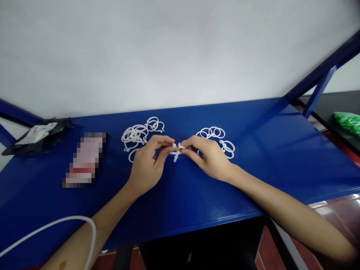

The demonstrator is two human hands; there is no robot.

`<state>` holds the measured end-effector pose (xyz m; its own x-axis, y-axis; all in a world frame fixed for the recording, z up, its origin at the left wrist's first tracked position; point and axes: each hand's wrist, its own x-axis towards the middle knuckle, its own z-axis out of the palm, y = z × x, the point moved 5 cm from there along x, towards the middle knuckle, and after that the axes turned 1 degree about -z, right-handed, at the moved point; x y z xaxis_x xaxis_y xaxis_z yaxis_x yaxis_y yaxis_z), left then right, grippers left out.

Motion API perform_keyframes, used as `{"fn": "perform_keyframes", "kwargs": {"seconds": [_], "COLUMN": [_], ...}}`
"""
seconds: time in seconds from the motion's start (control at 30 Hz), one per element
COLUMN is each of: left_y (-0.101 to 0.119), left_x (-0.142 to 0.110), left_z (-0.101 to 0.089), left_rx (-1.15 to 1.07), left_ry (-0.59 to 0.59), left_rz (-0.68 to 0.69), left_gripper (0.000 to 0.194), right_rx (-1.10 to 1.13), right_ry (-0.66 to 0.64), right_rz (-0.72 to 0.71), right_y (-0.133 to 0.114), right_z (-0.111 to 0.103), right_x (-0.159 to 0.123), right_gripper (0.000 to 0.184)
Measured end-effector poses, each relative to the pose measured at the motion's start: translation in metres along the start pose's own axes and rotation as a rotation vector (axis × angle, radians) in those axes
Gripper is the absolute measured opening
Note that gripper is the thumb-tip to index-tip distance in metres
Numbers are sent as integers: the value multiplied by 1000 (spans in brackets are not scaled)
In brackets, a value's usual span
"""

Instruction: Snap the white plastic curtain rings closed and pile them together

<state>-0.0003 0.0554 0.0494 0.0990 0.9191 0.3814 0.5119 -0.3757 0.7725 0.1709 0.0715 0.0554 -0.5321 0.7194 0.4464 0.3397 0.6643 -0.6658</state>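
Observation:
My left hand (146,165) pinches one end of a white plastic ring (176,156) between thumb and fingers. Opposite it, my right hand (212,155) has the other end in a similar pinch. The two small knobbed tips almost meet, with a narrow gap showing between them. Much of this ring is covered by my fingers. Beyond my left hand lies a heap of white plastic rings (135,134), some with their clasp ends apart. Past my right hand is a looser group of the same rings (216,132), partly hidden by that hand.
Everything rests on a blue table (197,202) against a pale wall. To the left are a blurred-out phone-shaped object (86,159) and a black plastic packet (39,135). A white cable (56,221) loops over my left forearm. Blue frame bars (320,90) stand at the right.

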Motion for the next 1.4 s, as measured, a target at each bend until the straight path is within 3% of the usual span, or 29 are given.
{"fn": "perform_keyframes", "kwargs": {"seconds": [0.13, 0.27, 0.37, 0.47, 0.7, 0.83, 1.17, 1.3, 1.4], "left_y": [-4, -7, -8, -10, -10, -12, -6, -12, -19], "left_x": [0, -1, 0, 1, -1, 1, 8, 7, 7], "left_z": [3, 14, 21, 22, 27, 25, 2, 2, 7], "left_rx": [-33, 58, 143, 168, 229, 226, 181, 195, 301], "left_ry": [-46, -230, -311, -318, -423, -392, -88, -87, -143], "left_rz": [-57, 30, 123, 125, 150, 106, 53, 52, 150], "left_gripper": [28, 56, 41, 23, 31, 19, 15, 23, 24], "right_rx": [42, 3, -18, -66, -143, -202, -593, -676, -557], "right_ry": [56, 78, 52, 32, -6, -45, -38, -9, 33], "right_rz": [72, 63, 9, -88, -155, -208, -310, -354, -297], "right_y": [3, 4, 3, 2, 3, 1, -11, -16, -10], "right_z": [-3, -5, -3, -3, -6, -7, -16, -18, -22], "right_x": [-2, -4, -6, -9, -14, -16, -21, -20, -20], "right_gripper": [8, 8, 9, 13, 17, 19, 25, 27, 23]}}
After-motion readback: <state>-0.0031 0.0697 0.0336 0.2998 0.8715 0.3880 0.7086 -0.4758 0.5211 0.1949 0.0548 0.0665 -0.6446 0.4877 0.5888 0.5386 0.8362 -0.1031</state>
